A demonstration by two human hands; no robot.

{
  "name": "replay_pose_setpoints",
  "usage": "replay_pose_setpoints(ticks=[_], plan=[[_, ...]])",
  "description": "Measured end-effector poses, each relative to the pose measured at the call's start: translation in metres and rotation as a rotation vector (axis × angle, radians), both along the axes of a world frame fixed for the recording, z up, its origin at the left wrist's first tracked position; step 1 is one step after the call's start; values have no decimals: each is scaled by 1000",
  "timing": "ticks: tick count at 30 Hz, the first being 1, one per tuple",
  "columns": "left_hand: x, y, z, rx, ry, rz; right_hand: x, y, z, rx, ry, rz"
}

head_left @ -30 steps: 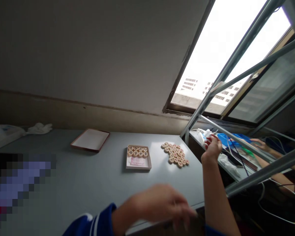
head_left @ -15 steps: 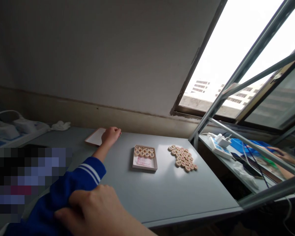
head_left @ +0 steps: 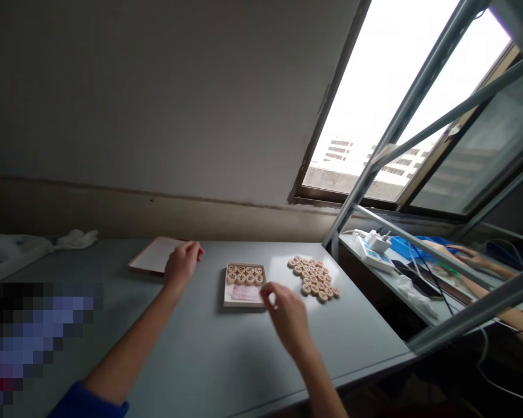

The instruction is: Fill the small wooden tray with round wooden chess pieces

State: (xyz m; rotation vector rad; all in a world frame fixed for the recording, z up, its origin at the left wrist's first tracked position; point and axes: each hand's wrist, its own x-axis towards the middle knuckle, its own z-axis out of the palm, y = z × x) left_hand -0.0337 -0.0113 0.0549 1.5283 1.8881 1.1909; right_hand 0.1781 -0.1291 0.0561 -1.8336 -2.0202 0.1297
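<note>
My left hand [head_left: 182,268] hangs with curled fingers just right of a shallow white lid with a reddish rim [head_left: 150,254]; I see nothing in it. A blue sleeve [head_left: 89,400] sits far up that forearm. My right hand [head_left: 286,316] is by the front right corner of an open white box [head_left: 245,303], thumb and forefinger bent with a small gap between them and no visible object. Two rows of round wooden Chinese chess pieces [head_left: 245,274] fill the box's back half. A pink-and-white paper [head_left: 244,292] lies in its front half.
Loose round chess pieces [head_left: 316,278] lie grouped right of the box on the grey table [head_left: 192,360]. A metal frame post [head_left: 353,203] rises at the right. Beyond it are a power strip [head_left: 375,255], a blue tray [head_left: 405,247] and another person's arm [head_left: 492,296].
My right hand has left the blue sleeve on my left arm and moved forward to the box corner. The sleeve sits higher on the forearm. The view has shifted slightly.
</note>
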Motion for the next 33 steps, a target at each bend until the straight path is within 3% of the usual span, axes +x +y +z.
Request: replay_pose_setpoints(ticks=[2, 4, 6, 10, 16, 22, 27, 30, 33], plan=[[16, -20, -8, -92, 212, -122, 49, 16, -17, 93, -178, -283], [30, -33, -17, -137, 415, -142, 86, 23, -31, 71, -299, -417], [39, -36, -27, -163, 539, -164, 107, 24, -42, 65, -329, -468], [46, -27, -40, -166, 615, -234, 109, 25, -50, 100, -323, -472], [46, -22, -43, -142, 610, -346, 107, 38, -49, 110, -282, -425], [46, -19, -45, -169, 595, -342, 100, 55, -29, 27, 4, -157], [47, -17, -47, -188, 608, -331, 33, 81, -7, 52, 258, 297], [46, -17, -47, -194, 620, -324, -4, 94, -9, -8, 210, 456], [45, -15, -48, -194, 611, -327, -18, 102, -20, -111, 245, 539]])
